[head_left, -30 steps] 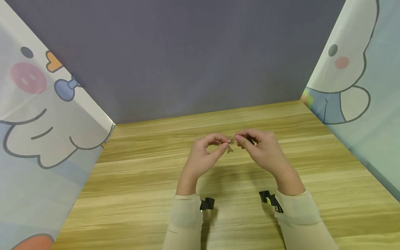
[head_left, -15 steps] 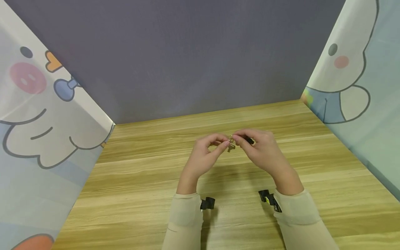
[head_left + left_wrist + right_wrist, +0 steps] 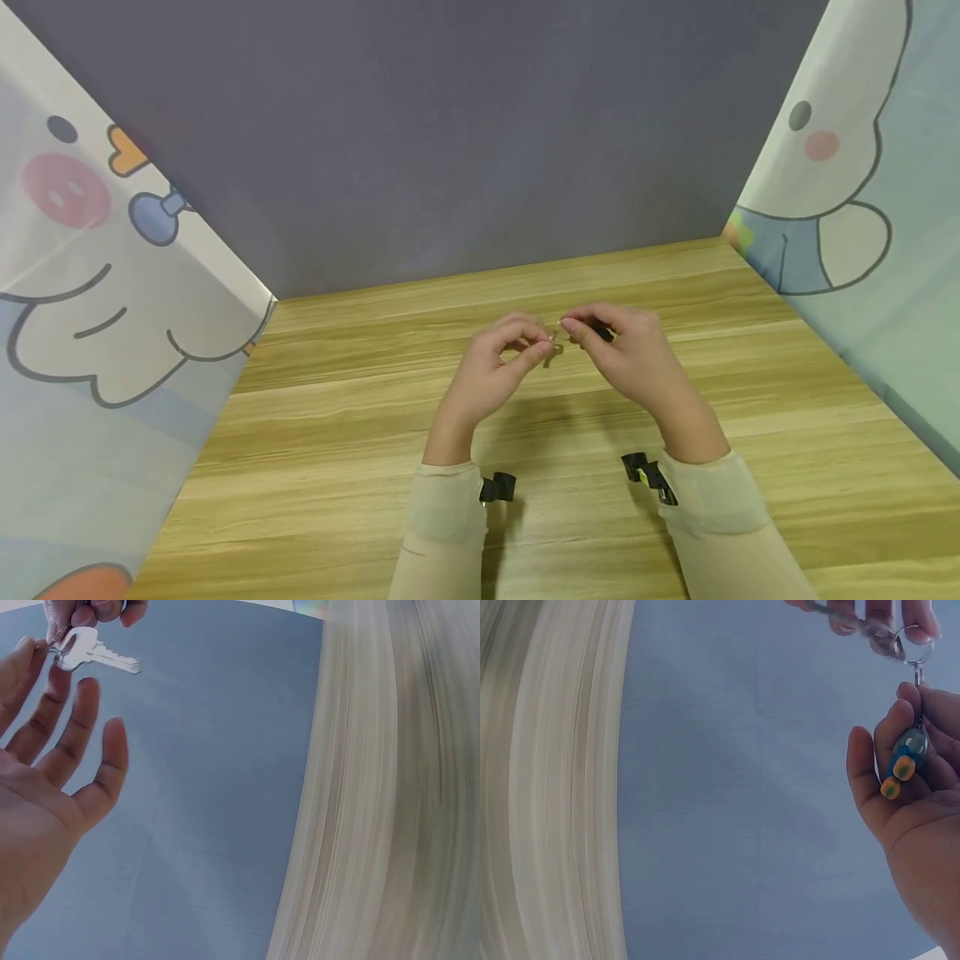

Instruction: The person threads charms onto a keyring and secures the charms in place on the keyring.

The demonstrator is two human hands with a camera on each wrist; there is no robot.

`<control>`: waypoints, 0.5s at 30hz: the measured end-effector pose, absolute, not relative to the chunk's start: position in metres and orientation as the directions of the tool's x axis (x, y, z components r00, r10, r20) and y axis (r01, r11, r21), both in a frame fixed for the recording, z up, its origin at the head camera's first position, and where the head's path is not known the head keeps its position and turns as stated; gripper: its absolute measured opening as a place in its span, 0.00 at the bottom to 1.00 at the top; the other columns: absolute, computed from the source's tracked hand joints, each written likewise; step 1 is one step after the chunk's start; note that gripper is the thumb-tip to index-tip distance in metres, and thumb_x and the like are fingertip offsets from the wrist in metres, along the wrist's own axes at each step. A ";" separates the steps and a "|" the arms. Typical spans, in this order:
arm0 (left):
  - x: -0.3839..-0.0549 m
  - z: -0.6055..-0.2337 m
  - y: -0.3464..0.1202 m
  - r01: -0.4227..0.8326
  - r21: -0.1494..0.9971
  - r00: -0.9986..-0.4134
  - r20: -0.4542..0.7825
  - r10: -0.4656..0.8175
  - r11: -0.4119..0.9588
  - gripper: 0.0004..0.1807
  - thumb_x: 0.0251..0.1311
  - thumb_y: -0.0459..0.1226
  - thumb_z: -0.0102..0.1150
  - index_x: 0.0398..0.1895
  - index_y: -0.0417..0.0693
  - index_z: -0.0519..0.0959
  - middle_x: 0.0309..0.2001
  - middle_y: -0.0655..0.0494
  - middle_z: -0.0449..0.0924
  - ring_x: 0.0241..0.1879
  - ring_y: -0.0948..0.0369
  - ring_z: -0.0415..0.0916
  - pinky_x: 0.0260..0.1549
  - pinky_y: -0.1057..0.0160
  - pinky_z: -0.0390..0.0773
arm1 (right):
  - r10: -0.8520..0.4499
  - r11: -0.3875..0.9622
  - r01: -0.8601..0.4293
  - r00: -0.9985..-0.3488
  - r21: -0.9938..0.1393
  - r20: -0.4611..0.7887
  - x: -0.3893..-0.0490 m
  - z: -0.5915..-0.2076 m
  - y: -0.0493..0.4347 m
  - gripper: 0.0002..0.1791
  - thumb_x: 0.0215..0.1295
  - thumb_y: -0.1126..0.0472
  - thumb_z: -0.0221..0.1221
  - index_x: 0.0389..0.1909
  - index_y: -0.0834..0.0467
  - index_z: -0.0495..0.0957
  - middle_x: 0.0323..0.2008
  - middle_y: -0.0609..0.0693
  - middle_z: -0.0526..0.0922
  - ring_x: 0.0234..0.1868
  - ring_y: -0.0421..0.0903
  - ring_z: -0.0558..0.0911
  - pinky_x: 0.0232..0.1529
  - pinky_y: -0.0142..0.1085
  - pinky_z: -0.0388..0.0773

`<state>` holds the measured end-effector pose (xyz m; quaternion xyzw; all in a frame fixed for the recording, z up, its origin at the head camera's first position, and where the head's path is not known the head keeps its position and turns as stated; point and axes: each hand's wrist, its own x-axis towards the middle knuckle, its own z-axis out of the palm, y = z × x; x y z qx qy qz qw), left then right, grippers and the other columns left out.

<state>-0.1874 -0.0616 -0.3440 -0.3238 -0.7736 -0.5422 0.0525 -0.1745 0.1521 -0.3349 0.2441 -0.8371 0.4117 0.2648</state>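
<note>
Thumb and forefinger of my left hand (image 3: 487, 367) pinch a metal key ring (image 3: 933, 649), its other fingers spread loosely in the left wrist view. A silver key (image 3: 81, 649) hangs on that ring, teeth pointing away from the palm. Across from it, my right hand (image 3: 628, 354) pinches the metal clasp (image 3: 919, 697) of a keychain charm. The charm (image 3: 910, 746) is a small figure with a blue-grey body and orange ends, dangling before the right palm. Clasp and ring meet between the two hands; fingertips partly hide the join.
Both hands are raised over a wood-grain tabletop (image 3: 337, 467). A grey panel (image 3: 465, 142) stands behind it, with cartoon-printed walls (image 3: 112, 333) on both sides. Black camera mounts (image 3: 497, 488) sit at both wrists.
The hands came closer together, then my right hand drew slightly up and away from the left. The key has swung about below the fingertips.
</note>
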 end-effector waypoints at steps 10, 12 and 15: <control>-0.189 -0.342 -0.063 0.500 0.836 -0.808 0.356 0.470 0.226 0.10 0.79 0.40 0.59 0.47 0.45 0.87 0.51 0.52 0.87 0.49 0.60 0.82 0.57 0.55 0.84 | -0.253 0.483 -0.729 -0.647 -0.485 0.719 -0.179 -0.336 0.152 0.07 0.66 0.73 0.68 0.40 0.60 0.89 0.32 0.50 0.91 0.28 0.35 0.77 0.30 0.24 0.70; -0.189 -0.342 -0.063 0.483 0.853 -0.811 0.351 0.467 0.198 0.10 0.79 0.40 0.58 0.46 0.45 0.87 0.52 0.51 0.87 0.52 0.59 0.83 0.58 0.51 0.83 | -0.258 0.473 -0.743 -0.631 -0.474 0.732 -0.180 -0.336 0.151 0.06 0.67 0.72 0.68 0.40 0.60 0.89 0.33 0.52 0.91 0.29 0.34 0.77 0.31 0.24 0.71; -0.188 -0.340 -0.064 0.462 0.872 -0.816 0.346 0.463 0.162 0.10 0.79 0.39 0.59 0.44 0.45 0.87 0.52 0.51 0.88 0.55 0.59 0.84 0.60 0.46 0.82 | -0.261 0.468 -0.754 -0.616 -0.461 0.743 -0.180 -0.336 0.151 0.05 0.68 0.71 0.68 0.41 0.61 0.89 0.33 0.55 0.91 0.29 0.35 0.79 0.33 0.23 0.72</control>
